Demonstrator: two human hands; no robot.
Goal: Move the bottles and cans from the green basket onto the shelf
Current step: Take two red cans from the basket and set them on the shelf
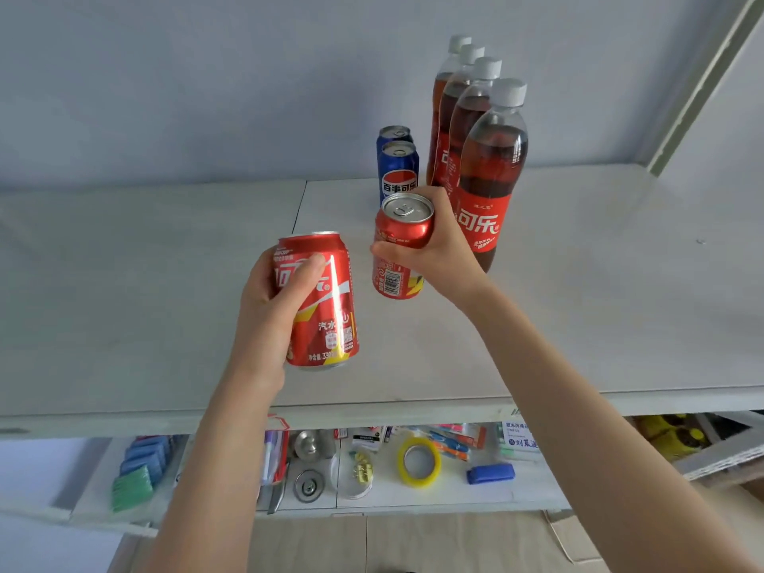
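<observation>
My left hand (273,308) grips a red cola can (326,320) held above the front half of the white shelf (144,283). My right hand (438,246) grips a second red cola can (403,229) from its right side, in front of two blue cola cans (399,167) lined up front to back. Whether this can rests on the shelf I cannot tell. To the right stands a row of several cola bottles (492,171) with white caps and red labels, running toward the wall. The green basket is out of view.
The shelf's left part and far right part are bare. A white upright post (698,80) stands at the right rear. A lower shelf (434,490) holds small items: a yellow tape roll (418,461), a blue stapler (491,473), metal parts, green and blue packs.
</observation>
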